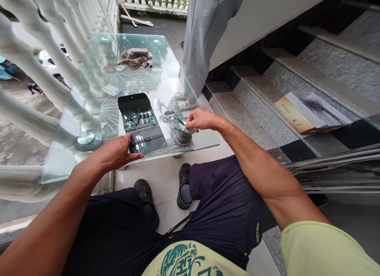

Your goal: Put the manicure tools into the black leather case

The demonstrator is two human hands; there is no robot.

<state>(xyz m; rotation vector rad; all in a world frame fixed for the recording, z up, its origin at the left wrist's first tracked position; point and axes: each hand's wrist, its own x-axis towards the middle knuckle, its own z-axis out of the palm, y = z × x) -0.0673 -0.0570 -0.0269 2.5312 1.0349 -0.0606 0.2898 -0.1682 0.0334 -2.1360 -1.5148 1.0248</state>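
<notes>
A black manicure kit case [156,138] lies unfolded on the glass table. Green-handled scissors [129,126] and several nail clippers [147,118] sit in its upper half; slim tools [140,143] are tucked under loops in the lower half. My left hand [117,151] is at the case's lower left corner, thumb and fingers spread apart. Over a small glass jar [183,139], my right hand [198,120] pinches a slim green-and-silver manicure tool [179,121]. Other slim tools lean in the jar. The tool's exact kind is too small to tell.
The glass table [204,138] bears a crumpled brown cloth [136,58] and some cards. A person in grey trousers [198,42] stands beyond its right side. White balusters [32,62] line the left. Stone steps [252,106] at right hold an open booklet [299,114].
</notes>
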